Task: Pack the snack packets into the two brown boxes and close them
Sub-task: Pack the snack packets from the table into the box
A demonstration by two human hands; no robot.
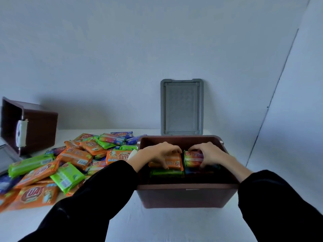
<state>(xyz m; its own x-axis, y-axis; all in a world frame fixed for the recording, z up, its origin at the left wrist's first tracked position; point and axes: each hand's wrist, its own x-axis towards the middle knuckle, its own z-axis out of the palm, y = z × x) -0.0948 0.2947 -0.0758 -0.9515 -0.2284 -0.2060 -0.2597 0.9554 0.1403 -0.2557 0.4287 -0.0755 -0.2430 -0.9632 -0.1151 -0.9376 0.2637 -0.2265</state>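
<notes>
1. While both arms in black sleeves reach in from the bottom of the frame, the left hand (158,153) and the right hand (208,153) sit inside the open brown box (185,196) at lower centre.
2. The left hand is curled over an orange packet (174,163), fingers on its top edge and thumb on its near side — grasping it.
3. The right hand grips a multicoloured packet (192,158) standing just right of the orange one; the two packets are side by side, nearly touching.
4. Below them in the box lie a green packet (166,172) and a dark blue packet (201,171), both in shadow.
5. A grey lid (181,107) stands upright against the wall, right behind the box's far rim.
6. A loose pile of snack packets (57,165) — orange, green, blue and rainbow wrappers — spreads over the white table (157,224) across the left of the frame, reaching up to the box's left side.
7. At the upper left of the pile, by the frame's left edge, the second brown box (35,126) lies tipped with its opening facing left; a white handle (21,133) shows on its side.
8. A grey panel (7,158) lies just below that box at the left edge; it is cut off, so I cannot tell whether it is the other lid.
</notes>
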